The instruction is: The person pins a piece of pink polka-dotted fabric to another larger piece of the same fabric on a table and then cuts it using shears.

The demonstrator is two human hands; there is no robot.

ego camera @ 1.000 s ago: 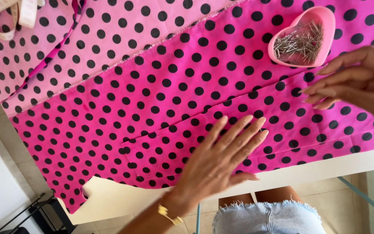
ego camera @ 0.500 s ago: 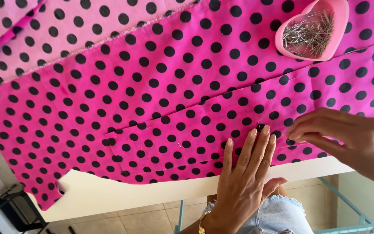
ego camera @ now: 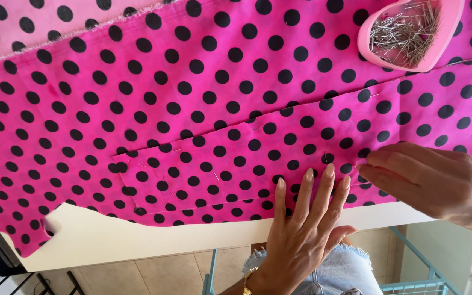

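At the lower middle of the view, the left hand (ego camera: 301,229) lies flat with its fingers (ego camera: 328,188) spread and pressed down on a smaller cut piece of bright pink cotton fabric with black polka dots (ego camera: 279,158). Just to its three o'clock, the right hand (ego camera: 432,183) has its fingertips (ego camera: 368,164) drawn together on the same piece; whether they pinch a pin cannot be told. That piece lies pinned on top of a larger sheet of the same pink dotted fabric (ego camera: 110,93), which covers most of a white table (ego camera: 137,237).

Toward one o'clock from the hands, well apart, a heart-shaped pink plastic dish (ego camera: 454,33) sits on the cloth, holding a loose heap of thin silver pins (ego camera: 405,33).

Along the near side, the fabric's cut edge runs unevenly, leaving a bare strip of tabletop. Below that edge show a tiled floor (ego camera: 154,273) and a teal wire basket (ego camera: 416,284).
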